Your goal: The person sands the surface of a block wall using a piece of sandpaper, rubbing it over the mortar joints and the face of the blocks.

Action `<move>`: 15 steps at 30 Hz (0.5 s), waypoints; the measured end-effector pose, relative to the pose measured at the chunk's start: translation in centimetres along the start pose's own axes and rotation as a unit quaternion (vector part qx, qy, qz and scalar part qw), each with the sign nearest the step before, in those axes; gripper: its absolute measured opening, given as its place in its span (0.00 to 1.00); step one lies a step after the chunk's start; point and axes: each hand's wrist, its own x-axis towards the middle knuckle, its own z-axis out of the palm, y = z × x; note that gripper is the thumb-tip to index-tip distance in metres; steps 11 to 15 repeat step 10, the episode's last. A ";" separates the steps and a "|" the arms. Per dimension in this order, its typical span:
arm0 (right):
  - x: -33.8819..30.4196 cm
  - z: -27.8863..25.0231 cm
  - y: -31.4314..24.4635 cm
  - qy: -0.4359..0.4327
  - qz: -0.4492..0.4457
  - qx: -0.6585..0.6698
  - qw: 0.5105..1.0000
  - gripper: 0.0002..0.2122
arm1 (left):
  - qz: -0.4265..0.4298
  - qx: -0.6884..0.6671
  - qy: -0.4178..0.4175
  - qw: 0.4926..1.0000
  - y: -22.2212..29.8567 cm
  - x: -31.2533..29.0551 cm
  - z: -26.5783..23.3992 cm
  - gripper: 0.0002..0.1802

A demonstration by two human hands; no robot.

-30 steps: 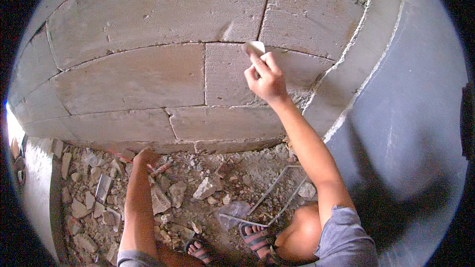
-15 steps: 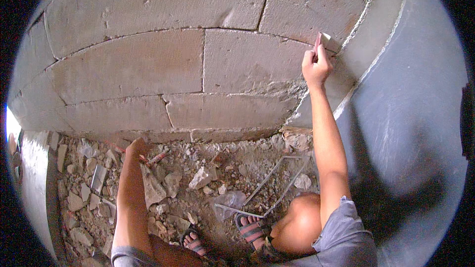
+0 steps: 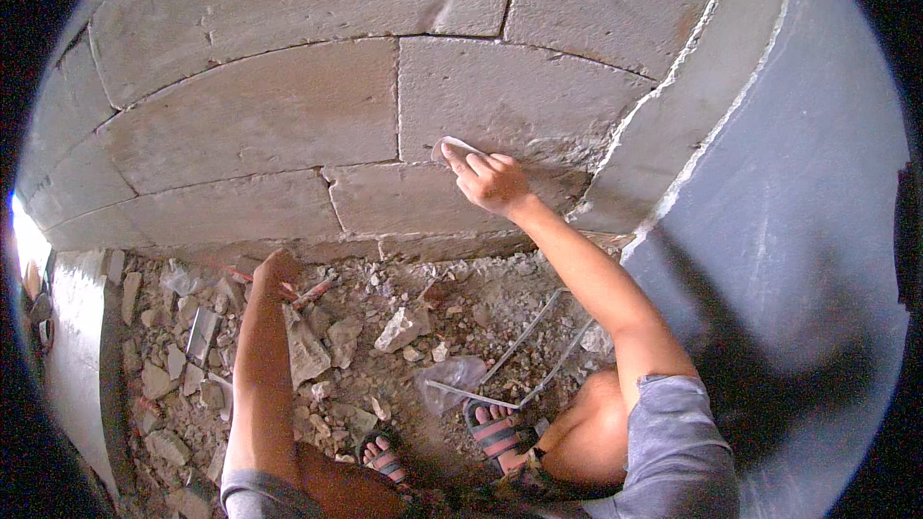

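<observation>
My right hand (image 3: pixel 495 183) is closed around a small, thin, flat piece (image 3: pixel 460 145), whitish with a pinkish side. Its edge rests on the grey block wall (image 3: pixel 538 86), close to the joint between the middle and lower rows. Whether it is a scraper or folded abrasive I cannot tell. Low at the left, my left hand (image 3: pixel 277 267) is at the foot of the wall, over the rubble. A red strip-like thing (image 3: pixel 312 293) shows beside it. The fingers of that hand are hidden, so any grip on the red thing cannot be seen.
Broken stones (image 3: pixel 402 329) and debris cover the ground below the wall. A thin metal frame (image 3: pixel 519 394) and a clear plastic bag (image 3: pixel 452 383) lie near my sandalled feet. At the right rises a smooth bluish-grey surface (image 3: pixel 788 211); a pale slab (image 3: pixel 79 346) borders the left.
My right hand has moved left and down across the wall with the flat piece, away from the right corner. The left hand stays at the wall's foot. The view has shifted slightly.
</observation>
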 end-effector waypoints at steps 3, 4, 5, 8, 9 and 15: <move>-0.5 0.0 0.4 0.000 0.021 -0.041 0.999 0.24 | 0.023 0.064 0.029 0.997 0.1 -0.1 -0.3 0.29; -0.5 -0.3 0.7 0.012 0.024 -0.055 0.998 0.24 | 0.032 0.084 0.052 0.995 0.1 -0.2 -0.4 0.29; -0.7 -0.5 1.4 0.023 0.023 -0.064 0.997 0.24 | 0.030 0.089 0.082 0.992 0.5 -0.6 -0.6 0.28; -0.8 -2.6 3.4 0.001 0.056 -0.066 0.996 0.27 | 0.022 0.097 0.171 0.980 2.2 -3.0 -1.4 0.26; -1.1 -2.9 4.5 -0.010 0.080 -0.072 0.994 0.28 | -0.088 -0.090 0.127 0.984 3.3 -4.1 -2.8 0.28; -0.9 -3.1 5.1 -0.001 0.103 -0.088 0.991 0.29 | -0.090 -0.092 0.128 0.983 3.2 -4.5 -2.6 0.28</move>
